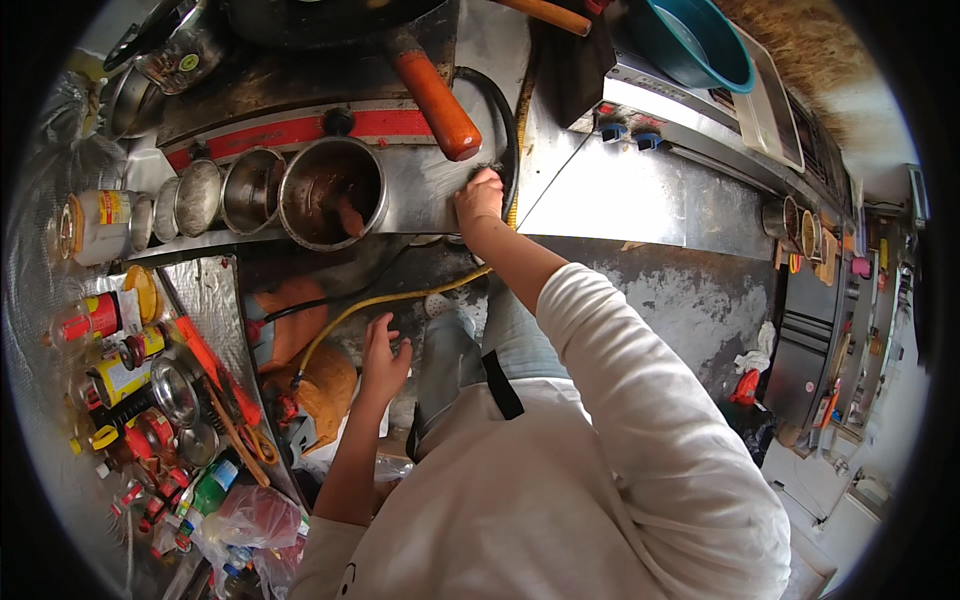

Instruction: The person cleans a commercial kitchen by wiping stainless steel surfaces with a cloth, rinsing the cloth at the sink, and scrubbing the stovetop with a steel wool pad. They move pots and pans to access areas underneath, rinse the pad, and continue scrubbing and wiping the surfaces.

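Note:
My right hand (480,202) presses down on the stainless steel counter (420,196), its fingers curled over what looks like a dark wire scouring pad (489,169). Most of that pad is hidden under the fingers. Just beyond it hangs the orange wooden handle (442,109) of a wok (322,22), and a black hose (512,135) curves close by on the right. My left hand (384,364) hangs in the air below the counter edge, fingers apart, holding nothing. Left of my right hand stands a deep metal pot (300,184) with brown residue and a ladle-like piece inside.
Several metal bowls (199,196) and a plastic jar (105,225) line the counter's left end. Seasoning bottles (97,315) crowd a foil-covered side shelf. A yellow hose (405,295) crosses below the counter. A teal basin (694,45) sits on an appliance with blue knobs (646,141).

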Available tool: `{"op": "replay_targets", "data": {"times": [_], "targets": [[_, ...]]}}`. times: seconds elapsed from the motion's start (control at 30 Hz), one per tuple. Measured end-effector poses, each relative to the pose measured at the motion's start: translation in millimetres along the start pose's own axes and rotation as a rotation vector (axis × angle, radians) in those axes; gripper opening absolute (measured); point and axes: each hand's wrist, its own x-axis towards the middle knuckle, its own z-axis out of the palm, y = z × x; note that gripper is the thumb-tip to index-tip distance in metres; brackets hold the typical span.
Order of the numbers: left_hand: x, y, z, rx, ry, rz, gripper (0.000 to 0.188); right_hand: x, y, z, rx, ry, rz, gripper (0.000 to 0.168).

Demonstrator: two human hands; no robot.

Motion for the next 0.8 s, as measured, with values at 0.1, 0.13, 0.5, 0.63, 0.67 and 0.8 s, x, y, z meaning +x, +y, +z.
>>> {"op": "replay_targets", "data": {"times": [0.1,0.13,0.5,0.63,0.67,0.8], "targets": [[9,13,-5,-0.001,-0.073,-0.133,0.046,-11,-28,-1,0.155,-0.084,0.094,0.031],[12,12,-2,0.006,-0.077,-0.111,0.045,-26,-34,-7,0.083,-0.13,-0.101,0.035],[39,39,20,-0.055,-0.029,0.069,0.041,-21,-21,16,0.095,-0.002,0.122,0.028],[48,64,15,-0.114,0.121,0.071,0.033,-38,-24,3,0.275,0.268,-0.203,0.028],[48,74,12,-0.072,0.138,0.056,0.03,-40,-20,3,0.397,0.297,-0.247,0.028],[58,88,15,0.02,0.18,0.087,0.027,-52,20,-4,0.881,0.406,-0.462,0.036]]}}
